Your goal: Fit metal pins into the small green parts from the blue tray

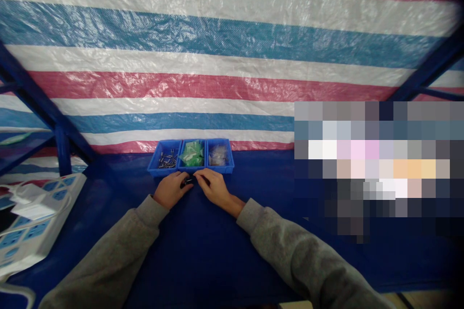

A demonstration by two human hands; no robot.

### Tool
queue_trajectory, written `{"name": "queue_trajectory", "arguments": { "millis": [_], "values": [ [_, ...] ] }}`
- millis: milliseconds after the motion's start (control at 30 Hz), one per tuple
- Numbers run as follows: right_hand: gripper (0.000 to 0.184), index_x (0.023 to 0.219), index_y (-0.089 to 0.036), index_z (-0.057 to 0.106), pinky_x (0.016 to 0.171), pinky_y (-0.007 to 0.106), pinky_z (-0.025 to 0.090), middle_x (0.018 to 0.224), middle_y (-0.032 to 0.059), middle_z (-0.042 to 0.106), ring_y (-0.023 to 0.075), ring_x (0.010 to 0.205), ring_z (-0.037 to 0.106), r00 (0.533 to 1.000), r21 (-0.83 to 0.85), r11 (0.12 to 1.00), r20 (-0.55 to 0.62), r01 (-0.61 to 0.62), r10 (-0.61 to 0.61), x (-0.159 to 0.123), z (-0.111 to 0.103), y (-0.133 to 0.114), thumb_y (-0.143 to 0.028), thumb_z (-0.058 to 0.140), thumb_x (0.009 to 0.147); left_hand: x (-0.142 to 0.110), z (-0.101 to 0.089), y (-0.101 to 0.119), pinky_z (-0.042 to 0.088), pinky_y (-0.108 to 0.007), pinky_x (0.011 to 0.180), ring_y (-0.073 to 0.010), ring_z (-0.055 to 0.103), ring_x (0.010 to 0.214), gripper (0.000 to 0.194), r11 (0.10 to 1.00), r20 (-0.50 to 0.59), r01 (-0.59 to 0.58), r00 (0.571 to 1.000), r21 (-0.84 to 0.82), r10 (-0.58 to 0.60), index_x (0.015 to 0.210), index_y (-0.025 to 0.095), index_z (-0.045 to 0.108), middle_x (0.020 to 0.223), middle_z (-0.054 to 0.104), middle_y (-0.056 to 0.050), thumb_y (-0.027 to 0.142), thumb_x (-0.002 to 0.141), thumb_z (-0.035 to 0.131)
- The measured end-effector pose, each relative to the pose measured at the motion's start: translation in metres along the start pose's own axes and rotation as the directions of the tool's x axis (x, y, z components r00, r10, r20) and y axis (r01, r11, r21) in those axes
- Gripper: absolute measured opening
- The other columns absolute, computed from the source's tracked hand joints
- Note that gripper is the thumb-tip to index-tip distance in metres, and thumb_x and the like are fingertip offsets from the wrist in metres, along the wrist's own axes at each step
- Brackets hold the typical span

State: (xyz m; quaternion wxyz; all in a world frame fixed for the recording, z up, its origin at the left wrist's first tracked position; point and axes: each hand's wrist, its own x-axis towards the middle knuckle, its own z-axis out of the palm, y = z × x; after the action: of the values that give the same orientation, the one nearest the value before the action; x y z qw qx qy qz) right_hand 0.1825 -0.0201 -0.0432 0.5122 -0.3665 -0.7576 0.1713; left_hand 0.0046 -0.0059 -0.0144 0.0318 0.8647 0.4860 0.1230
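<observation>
My left hand is closed around a small black object with a shiny strip on it, whose kind I cannot make out. At its right end, the thumb and index finger of my right hand are pinched together; what they hold, if anything, is hidden. Just behind both hands stand three joined blue bins. The left bin has slim metal parts in it. In the middle one lie green plastic bags, and the right one holds clear plastic bags.
A blue tabletop runs under my forearms. White power strips with a white plug adapter and cables lie at the left. Striped plastic sheeting hangs behind, between blue metal frame bars. A pixelated patch hides the right side.
</observation>
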Motion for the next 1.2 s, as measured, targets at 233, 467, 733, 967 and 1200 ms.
{"name": "queue_trajectory", "arguments": {
  "millis": [233, 467, 733, 967, 1200],
  "values": [
    [0.021, 0.094, -0.018, 0.064, 0.076, 0.026, 0.047, 0.087, 0.0048, 0.067, 0.0148, 0.080, 0.062, 1.000, -0.021, 1.000, -0.002, -0.009, 0.009, 0.000, -0.001, -0.002, -0.020, 0.044, 0.090, 0.002, -0.009, -0.013, 0.042, -0.025, 0.065, -0.0152, 0.056, 0.071, 0.028, 0.988, 0.080, -0.050, 0.995, -0.146, 0.063, 0.096, 0.020, 0.060, 0.080, 0.061, -0.002, 0.041, 0.077, 0.060],
    [0.021, 0.094, -0.018, 0.064, 0.077, 0.027, 0.047, 0.088, 0.0050, 0.067, 0.0152, 0.081, 0.062, 1.000, -0.014, 1.000, -0.006, -0.004, 0.004, 0.000, -0.001, -0.002, -0.020, 0.044, 0.090, 0.003, -0.007, -0.023, 0.043, -0.024, 0.066, -0.0140, 0.057, 0.071, 0.024, 0.973, 0.103, -0.083, 0.989, -0.216, 0.107, 0.093, 0.020, 0.060, 0.080, 0.063, -0.001, 0.037, 0.077, 0.060],
    [0.021, 0.094, -0.018, 0.064, 0.077, 0.027, 0.047, 0.088, 0.0051, 0.067, 0.0151, 0.081, 0.062, 1.000, -0.006, 1.000, -0.004, -0.005, 0.005, 0.000, -0.001, -0.001, -0.021, 0.043, 0.091, 0.003, -0.005, -0.016, 0.043, -0.024, 0.065, -0.0136, 0.057, 0.068, 0.016, 0.977, 0.083, -0.095, 0.990, -0.188, 0.113, 0.085, 0.017, 0.060, 0.075, 0.062, -0.002, 0.032, 0.081, 0.054],
    [0.021, 0.095, -0.019, 0.064, 0.078, 0.027, 0.048, 0.089, 0.0051, 0.067, 0.0154, 0.083, 0.063, 1.000, -0.013, 1.000, -0.009, -0.005, 0.005, 0.000, 0.000, -0.001, -0.020, 0.044, 0.090, 0.003, -0.004, -0.015, 0.043, -0.025, 0.066, -0.0144, 0.056, 0.070, 0.018, 0.981, 0.050, -0.108, 0.992, -0.162, 0.118, 0.082, 0.017, 0.061, 0.077, 0.061, -0.003, 0.033, 0.082, 0.053],
    [0.021, 0.094, -0.019, 0.065, 0.078, 0.027, 0.048, 0.088, 0.0046, 0.067, 0.0151, 0.081, 0.062, 1.000, -0.020, 1.000, -0.007, -0.006, 0.006, 0.000, 0.001, 0.000, -0.020, 0.044, 0.090, 0.002, -0.004, -0.015, 0.043, -0.025, 0.066, -0.0146, 0.056, 0.071, 0.018, 0.980, 0.054, -0.119, 0.990, -0.162, 0.129, 0.083, 0.017, 0.061, 0.079, 0.060, -0.003, 0.033, 0.083, 0.052]
  ]
}}
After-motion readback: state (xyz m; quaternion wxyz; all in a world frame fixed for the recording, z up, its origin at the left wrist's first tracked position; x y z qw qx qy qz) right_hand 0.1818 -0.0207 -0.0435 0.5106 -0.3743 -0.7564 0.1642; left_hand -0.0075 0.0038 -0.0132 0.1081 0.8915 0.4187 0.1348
